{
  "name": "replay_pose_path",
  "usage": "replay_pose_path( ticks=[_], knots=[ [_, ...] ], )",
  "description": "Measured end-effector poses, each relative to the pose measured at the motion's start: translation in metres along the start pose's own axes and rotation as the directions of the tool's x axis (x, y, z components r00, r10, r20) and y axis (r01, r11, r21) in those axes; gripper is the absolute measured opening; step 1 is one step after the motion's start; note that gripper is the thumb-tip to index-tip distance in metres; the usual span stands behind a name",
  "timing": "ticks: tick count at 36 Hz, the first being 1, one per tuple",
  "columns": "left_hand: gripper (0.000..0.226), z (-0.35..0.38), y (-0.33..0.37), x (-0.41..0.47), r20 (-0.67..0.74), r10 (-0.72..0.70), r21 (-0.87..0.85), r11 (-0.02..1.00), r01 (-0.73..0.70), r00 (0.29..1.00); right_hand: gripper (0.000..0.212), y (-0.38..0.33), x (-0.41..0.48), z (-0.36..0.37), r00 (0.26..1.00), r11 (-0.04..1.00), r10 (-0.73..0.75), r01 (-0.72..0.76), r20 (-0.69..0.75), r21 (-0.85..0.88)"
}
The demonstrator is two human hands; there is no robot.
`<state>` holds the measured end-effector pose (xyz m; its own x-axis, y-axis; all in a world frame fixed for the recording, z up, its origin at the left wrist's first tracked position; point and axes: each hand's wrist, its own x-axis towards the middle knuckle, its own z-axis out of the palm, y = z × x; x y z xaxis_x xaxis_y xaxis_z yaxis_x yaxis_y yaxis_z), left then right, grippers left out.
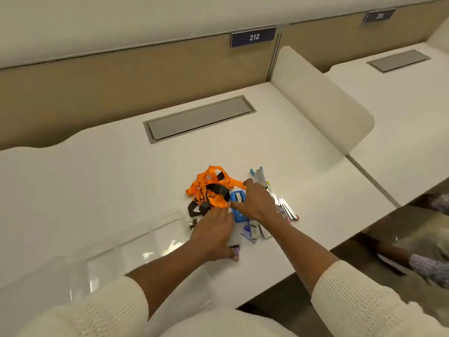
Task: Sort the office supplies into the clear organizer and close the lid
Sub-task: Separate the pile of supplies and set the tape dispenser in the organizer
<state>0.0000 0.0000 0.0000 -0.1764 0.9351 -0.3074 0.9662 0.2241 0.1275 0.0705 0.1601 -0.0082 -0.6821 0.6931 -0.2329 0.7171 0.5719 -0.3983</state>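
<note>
While the clear organizer [136,249] lies open on the near left of the counter [121,178], with nothing visible in its compartments, every supply sits in one heap just to its right, so each piece will have to travel leftward and a little nearer. The left hand [213,235] is the closer of the two to the tray; it rests flat, fingers spread, on the near edge of the orange and black lanyards [210,190], gripping nothing that I can make out, with a small purple item [235,250] by its thumb. Just right of the tangle lies a blue stapler-like piece [237,205], partly under the right hand [257,203], which is also spread open, fingertips touching the lanyards' right side. Small boxes of staples [254,231] lie near that wrist. Farthest right, a row of pens [274,193] runs far-left to near-right, long axis slanting away from the organizer; I judge those suit the right hand.
</note>
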Motion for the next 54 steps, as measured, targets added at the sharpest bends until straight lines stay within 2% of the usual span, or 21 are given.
replay_pose_path(
  ticks=[6, 9, 14, 23, 32, 38, 42, 46, 49, 54],
  knots=[
    [0.111, 0.012, 0.006, 0.013, 0.006, 0.003, 0.105, 0.994, -0.004, 1.0, 0.084, 0.001, 0.001, 0.005, 1.0, 0.999, 0.019, -0.02, 0.006, 0.043],
    [0.109, 0.012, 0.005, 0.016, -0.025, -0.017, 0.081, 0.997, 0.019, 1.0, 0.083, 0.003, 0.007, 0.007, 1.0, 0.999, 0.028, -0.028, 0.013, 0.034],
    [0.121, 0.012, 0.005, 0.017, 0.026, -0.014, 0.057, 0.998, 0.013, 1.0, 0.075, 0.004, 0.012, 0.007, 0.999, 0.999, 0.032, -0.032, 0.043, 0.012],
    [0.115, 0.016, 0.002, 0.015, 0.053, 0.04, 0.056, 0.998, -0.043, 0.998, 0.068, 0.0, 0.017, 0.013, 0.999, 0.999, 0.023, -0.022, 0.03, -0.039],
    [0.101, 0.015, 0.002, 0.009, 0.087, 0.028, -0.007, 1.0, -0.028, 0.996, 0.062, 0.0, 0.018, 0.005, 0.998, 0.998, 0.058, -0.059, 0.036, 0.035],
    [0.096, 0.009, 0.005, 0.008, 0.09, 0.048, -0.022, 0.999, -0.046, 0.995, 0.055, -0.001, 0.017, -0.014, 0.993, 0.99, 0.112, -0.11, -0.027, 0.083],
    [0.094, 0.002, 0.006, 0.006, 0.023, 0.059, -0.027, 0.998, -0.058, 0.998, 0.059, -0.003, 0.013, -0.032, 0.988, 0.985, 0.126, -0.115, -0.086, 0.13],
    [0.093, -0.013, 0.008, -0.002, -0.08, 0.019, -0.059, 0.998, -0.024, 0.997, 0.059, -0.002, 0.01, -0.057, 0.974, 0.961, 0.155, -0.11, -0.163, 0.254],
    [0.097, -0.03, 0.005, -0.02, -0.174, -0.031, -0.094, 0.995, 0.015, 0.984, 0.055, -0.001, 0.005, -0.075, 0.968, 0.938, 0.176, -0.11, -0.177, 0.328],
    [0.103, -0.058, -0.026, -0.075, -0.302, -0.156, -0.21, 0.973, 0.094, 0.941, 0.053, -0.022, -0.013, -0.089, 0.982, 0.937, 0.099, -0.037, -0.163, 0.346]
  ],
)
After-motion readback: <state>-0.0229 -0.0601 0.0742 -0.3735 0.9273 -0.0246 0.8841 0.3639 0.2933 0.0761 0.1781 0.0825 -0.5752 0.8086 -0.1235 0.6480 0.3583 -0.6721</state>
